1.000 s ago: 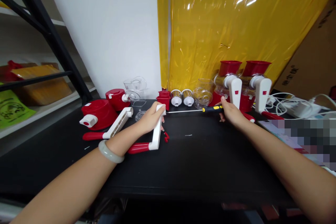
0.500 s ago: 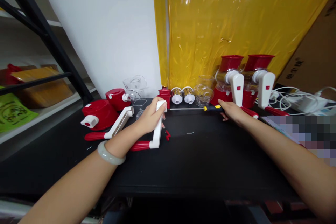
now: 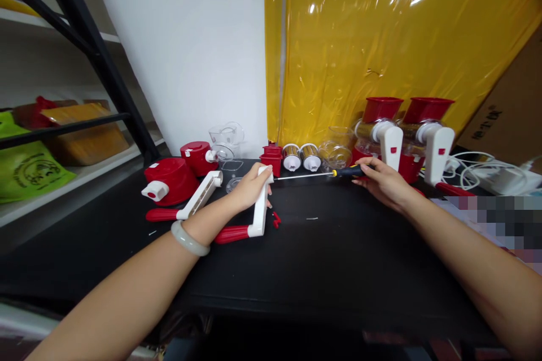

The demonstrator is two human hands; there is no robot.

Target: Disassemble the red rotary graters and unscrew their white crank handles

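My left hand (image 3: 253, 186) is closed around the upper end of a white crank handle (image 3: 258, 214), whose red grip points left over the black table. Between the fingers of my right hand (image 3: 381, 179) is the dark blue and yellow handle of a screwdriver (image 3: 348, 171). Its long thin shaft reaches left to the crank's upper end; whether the tip touches a screw there I cannot tell. Small red plastic pieces (image 3: 276, 220) lie just right of the crank. A second crank handle (image 3: 201, 196), with a hollow white arm, rests left of my left hand.
Two red bases (image 3: 171, 181) and clear plastic parts (image 3: 226, 135) stand at back left. Red hoppers (image 3: 271, 159) and two grater drums (image 3: 310, 157) line the wall. Two assembled drum graters (image 3: 392, 141) and white cables (image 3: 474, 169) are on the right of the black table (image 3: 330, 271).
My right hand has turned and shifted its hold at the rear of the screwdriver handle, which now tilts up slightly. The whole view has moved a little; my left hand still holds the crank.
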